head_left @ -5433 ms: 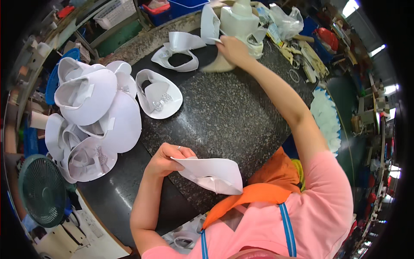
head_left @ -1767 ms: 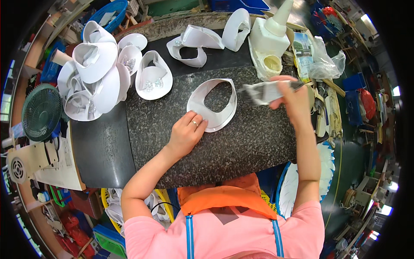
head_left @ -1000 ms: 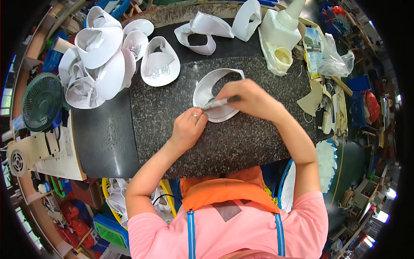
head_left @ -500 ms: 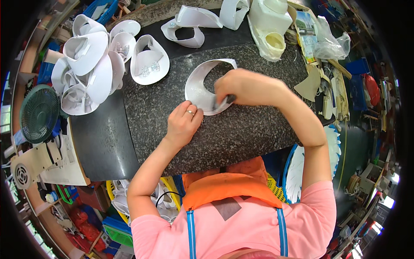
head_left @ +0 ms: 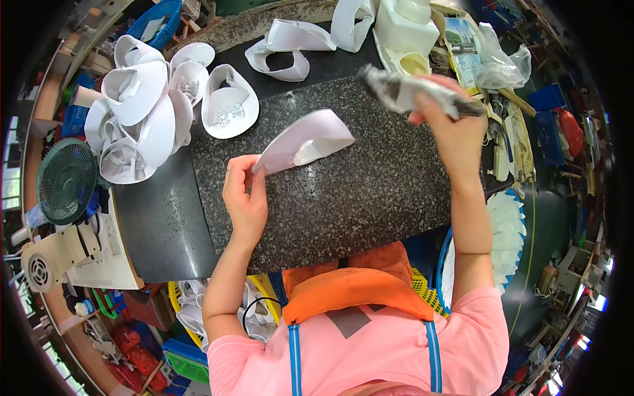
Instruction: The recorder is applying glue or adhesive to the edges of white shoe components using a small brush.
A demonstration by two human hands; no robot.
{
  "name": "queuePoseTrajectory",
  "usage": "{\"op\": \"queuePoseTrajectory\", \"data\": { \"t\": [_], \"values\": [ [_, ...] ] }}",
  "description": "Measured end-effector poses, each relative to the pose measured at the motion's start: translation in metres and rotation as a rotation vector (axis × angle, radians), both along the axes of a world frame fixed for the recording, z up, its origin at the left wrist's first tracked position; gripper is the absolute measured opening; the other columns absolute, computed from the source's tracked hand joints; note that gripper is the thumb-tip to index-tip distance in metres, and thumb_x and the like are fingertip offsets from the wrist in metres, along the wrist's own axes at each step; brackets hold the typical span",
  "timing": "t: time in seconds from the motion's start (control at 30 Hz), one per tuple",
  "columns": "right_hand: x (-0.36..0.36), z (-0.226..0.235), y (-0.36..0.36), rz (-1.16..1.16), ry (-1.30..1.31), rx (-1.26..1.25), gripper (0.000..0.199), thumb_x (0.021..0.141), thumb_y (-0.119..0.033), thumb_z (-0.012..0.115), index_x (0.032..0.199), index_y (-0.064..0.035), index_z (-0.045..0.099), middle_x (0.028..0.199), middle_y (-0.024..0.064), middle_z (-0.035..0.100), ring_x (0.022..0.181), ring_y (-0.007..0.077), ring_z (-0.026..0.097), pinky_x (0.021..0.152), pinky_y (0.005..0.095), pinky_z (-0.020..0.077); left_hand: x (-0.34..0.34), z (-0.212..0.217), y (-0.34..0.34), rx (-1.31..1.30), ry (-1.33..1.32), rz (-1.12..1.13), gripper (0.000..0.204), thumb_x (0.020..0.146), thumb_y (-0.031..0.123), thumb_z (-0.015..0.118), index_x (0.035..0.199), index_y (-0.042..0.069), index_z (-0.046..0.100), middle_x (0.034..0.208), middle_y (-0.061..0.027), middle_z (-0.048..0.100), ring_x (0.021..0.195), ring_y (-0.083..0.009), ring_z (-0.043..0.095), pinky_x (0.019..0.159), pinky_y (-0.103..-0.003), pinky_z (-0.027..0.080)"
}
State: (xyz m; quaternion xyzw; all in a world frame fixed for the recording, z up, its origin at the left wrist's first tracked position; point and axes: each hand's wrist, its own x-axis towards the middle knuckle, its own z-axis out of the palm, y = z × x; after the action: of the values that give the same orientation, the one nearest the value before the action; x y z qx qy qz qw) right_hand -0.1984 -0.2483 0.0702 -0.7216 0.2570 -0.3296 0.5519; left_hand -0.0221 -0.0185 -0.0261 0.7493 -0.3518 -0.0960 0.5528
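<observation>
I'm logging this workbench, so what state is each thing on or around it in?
Held visor: tilted, one end pinched by the left hand.
Brush-like tool: raised, blurred, gripped by the right hand.
Visor pile: heaped loosely.
Visor beside the pile: lying down, sparkly bow showing.
White bottle: upright, top cut off by the picture.
Plastic bag: crumpled.
Fan: can't tell if running.

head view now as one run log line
left hand: pinching white visor by edge | right hand: holding brush, blurred | far left: visor pile

Left grip (head_left: 245,198) pinched, right grip (head_left: 449,125) curled
</observation>
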Motion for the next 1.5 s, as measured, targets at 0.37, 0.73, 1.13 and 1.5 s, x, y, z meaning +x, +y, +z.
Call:
{"op": "queuePoseTrajectory", "data": {
  "t": [0.37, 0.73, 1.13, 1.5],
  "values": [
    [0.012, -0.085, 0.025, 0.185, 0.290, -0.702, 0.029, 0.066, 0.005, 0.058, 0.093, -0.0037, 0.061, 0.086, 0.0108, 0.056, 0.081, 0.0314, 0.059, 0.073, 0.0409, 0.0481, -0.010, 0.035, -0.049, -0.050, -0.078, -0.075, 0.017, 0.086, 0.000, 0.056, 0.103, -0.001, 0.059, 0.091, -0.0013, 0.055, 0.076, -0.0073, 0.049, 0.070, -0.020, 0.041],
    [0.029, -0.099, -0.044, 0.018, 0.353, -0.770, 0.027, 0.069, 0.001, 0.060, 0.095, -0.0053, 0.062, 0.087, 0.0114, 0.055, 0.082, 0.0314, 0.059, 0.070, 0.0409, 0.0487, 0.059, 0.046, -0.276, 0.265, -0.653, -0.443, 0.034, 0.072, 0.001, 0.049, 0.101, 0.002, 0.067, 0.099, -0.0211, 0.064, 0.096, -0.0343, 0.061, 0.085, -0.039, 0.047],
    [0.027, -0.091, -0.066, -0.240, -0.010, -1.154, 0.038, 0.070, -0.003, 0.061, 0.108, -0.0059, 0.063, 0.097, 0.0058, 0.058, 0.083, 0.0215, 0.061, 0.070, 0.0309, 0.0507, 0.096, 0.021, -0.270, 0.297, -0.441, -0.497, 0.032, 0.073, 0.001, 0.053, 0.102, 0.000, 0.066, 0.098, -0.0187, 0.066, 0.091, -0.0291, 0.064, 0.082, -0.036, 0.048],
    [0.041, -0.071, -0.048, 0.071, -0.028, -0.409, 0.035, 0.068, 0.010, 0.066, 0.101, -0.0023, 0.067, 0.093, 0.0073, 0.061, 0.085, 0.0206, 0.061, 0.075, 0.0293, 0.0478, 0.072, -0.009, -0.164, 0.041, -0.010, -0.202, 0.027, 0.078, 0.003, 0.056, 0.103, 0.001, 0.065, 0.094, -0.0136, 0.064, 0.082, -0.0229, 0.062, 0.075, -0.031, 0.048]
  ]
}}
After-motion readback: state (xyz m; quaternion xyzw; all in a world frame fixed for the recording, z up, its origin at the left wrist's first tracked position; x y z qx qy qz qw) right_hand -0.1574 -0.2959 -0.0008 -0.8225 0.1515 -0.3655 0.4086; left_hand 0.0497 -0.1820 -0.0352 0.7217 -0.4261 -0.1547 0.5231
